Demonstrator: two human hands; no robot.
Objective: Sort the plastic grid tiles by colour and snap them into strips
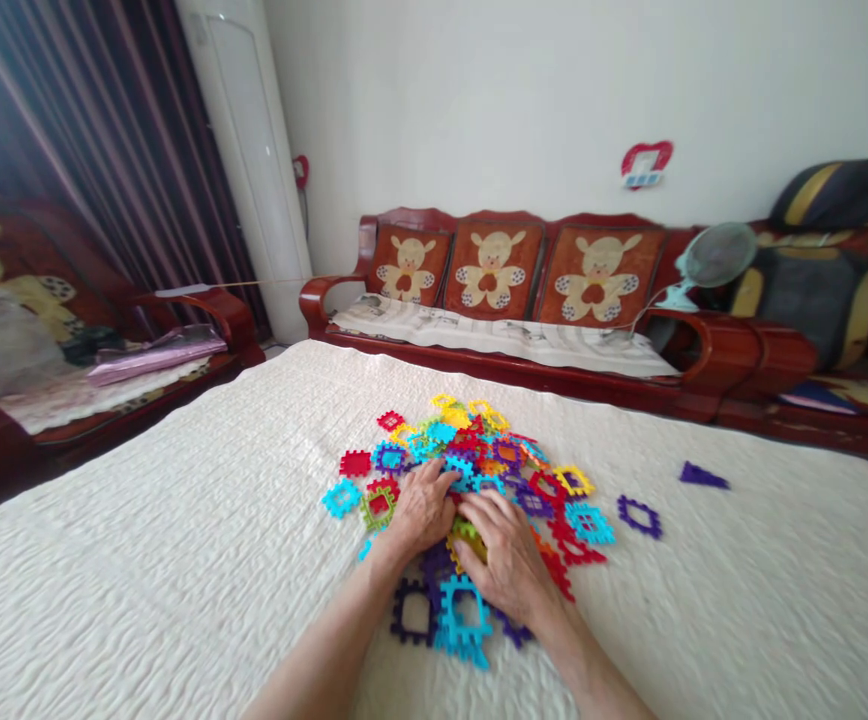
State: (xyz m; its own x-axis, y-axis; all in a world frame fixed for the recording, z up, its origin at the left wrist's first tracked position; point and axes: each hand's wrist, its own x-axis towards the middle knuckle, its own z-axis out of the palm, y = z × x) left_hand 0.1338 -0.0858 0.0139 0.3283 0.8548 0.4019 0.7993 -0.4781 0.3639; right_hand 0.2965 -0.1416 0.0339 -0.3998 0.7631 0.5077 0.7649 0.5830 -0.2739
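A pile of colourful plastic interlocking pieces lies on the cream quilted cover (201, 500). My left hand (425, 507) rests on the pile's middle, fingers bent over a blue piece (458, 472); what its fingertips hold, if anything, is hidden. Just right of it, my right hand (503, 548) has its thumb apart from the fingers, over a yellow piece (465, 545). Nearest me lies a light blue frame piece (465, 608), beside a dark purple frame (412, 611). A red square (355, 463) sits at the pile's left edge.
Right of the pile lie a purple frame (639, 516) and a purple triangle (704, 475). Behind stands a wooden sofa (584, 376) with bear cushions (498, 268). A small fan (719, 255) is at the right, an armchair (235, 318) at the left.
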